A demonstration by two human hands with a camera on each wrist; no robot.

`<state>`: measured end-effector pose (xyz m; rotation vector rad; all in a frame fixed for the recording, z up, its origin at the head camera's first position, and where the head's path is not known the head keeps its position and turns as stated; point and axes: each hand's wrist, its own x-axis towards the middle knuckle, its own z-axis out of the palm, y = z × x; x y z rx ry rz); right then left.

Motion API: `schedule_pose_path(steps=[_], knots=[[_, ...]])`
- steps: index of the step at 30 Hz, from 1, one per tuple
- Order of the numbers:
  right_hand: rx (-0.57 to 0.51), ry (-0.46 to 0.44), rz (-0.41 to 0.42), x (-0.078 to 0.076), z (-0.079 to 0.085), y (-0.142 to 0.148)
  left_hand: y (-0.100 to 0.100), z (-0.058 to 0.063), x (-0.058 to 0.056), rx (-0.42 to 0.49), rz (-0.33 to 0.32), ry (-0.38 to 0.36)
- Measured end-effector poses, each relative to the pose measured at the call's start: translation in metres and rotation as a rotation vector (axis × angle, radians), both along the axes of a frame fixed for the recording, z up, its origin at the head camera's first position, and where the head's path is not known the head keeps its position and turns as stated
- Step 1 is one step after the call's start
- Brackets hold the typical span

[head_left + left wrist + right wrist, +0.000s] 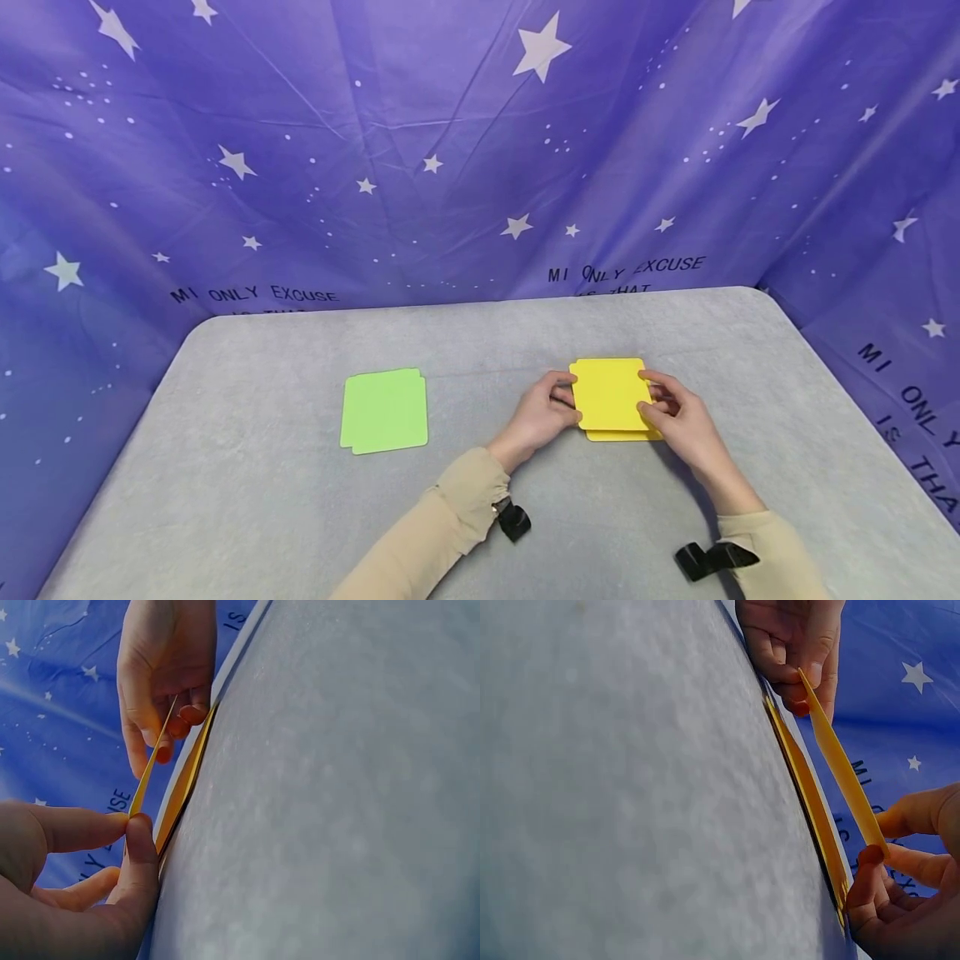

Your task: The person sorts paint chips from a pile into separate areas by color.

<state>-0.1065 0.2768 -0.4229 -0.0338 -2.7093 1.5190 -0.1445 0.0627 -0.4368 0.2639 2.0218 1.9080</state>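
Observation:
A thin yellow square sheet point(609, 393) with rounded corners is held up between both hands in the head view. My left hand point(540, 414) pinches its left edge between thumb and fingers, and my right hand point(684, 427) pinches the right edge. Just below it, another yellow piece point(621, 436) lies on the table, mostly hidden from above. Both wrist views show a gap between the raised sheet point(844, 769) and the flat yellow piece point(810, 799). To the left, green square sheets point(385, 412) lie slightly offset on each other, apart from the hands.
The grey cloth-like tabletop point(247, 500) has rounded far corners. A purple curtain point(450, 100) with white stars and lettering hangs behind the table and along its sides. Black straps point(513, 521) sit at both wrists over beige sleeves.

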Motion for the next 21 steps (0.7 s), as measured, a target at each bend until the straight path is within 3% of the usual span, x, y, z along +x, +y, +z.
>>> schedule_pose_path(steps=[7,21], knots=[[0.065,-0.006,-0.003,0.0013,-0.0005,0.0059,0.0041,-0.0001,-0.0001,-0.047,-0.045,0.007],[0.164,-0.007,-0.031,-0.0008,-0.0015,0.0103,-0.0034,-0.0009,0.0034,-0.015,-0.094,-0.053]])
